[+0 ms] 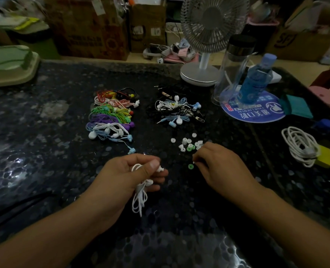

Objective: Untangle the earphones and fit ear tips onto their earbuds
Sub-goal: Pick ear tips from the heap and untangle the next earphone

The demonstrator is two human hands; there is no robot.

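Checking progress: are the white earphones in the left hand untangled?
Still bundled: white earphones hang in looped coils from the left hand.

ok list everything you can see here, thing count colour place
white earphones: one bundle, white, in left hand
colourful earphone pile: one heap, mixed colours, table centre-left
blue and white earphone pile: one heap, table centre
ear tips: a scatter, white with some green, before right hand
fan: one, white, far side
bottle: one, blue, right of fan
coiled cable: one, white, far right
left hand: gripping earphones
right hand: pinching something small, white
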